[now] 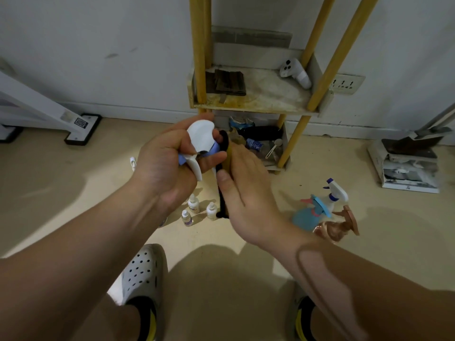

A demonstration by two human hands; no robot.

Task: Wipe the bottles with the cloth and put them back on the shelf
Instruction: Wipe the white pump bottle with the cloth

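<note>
- The left hand [167, 166] grips the spray bottle [200, 139] by its white trigger head, fingers curled tight round the neck; it is held up in front of the shelf [258, 102], well above the floor
- The right hand [243, 190] holds the cloth [224, 153], dark with a yellow edge, against the bottle's side, thumb pressed on it; its other fingers wrap behind, out of sight
- The bottle's body is hidden by the cloth and both hands; one end of the cloth hangs below the right hand
- On the shelf board lie a folded dark rag [229, 82] and a white controller [295, 72]; the tier under it is cluttered with bags and a spoon, partly hidden by the hands
- On the floor below the hands stand small dropper bottles [193, 205], partly hidden by the left wrist
- To the right a blue sprayer [307, 215], a white sprayer [336, 190] and a copper bottle [337, 228] cluster together, touching or nearly so
- A socket [347, 83] sits on the wall; a box [408, 171] by the right wall; a white stand [78, 124] at left
- A grey clog [145, 274] shows by the left forearm
</note>
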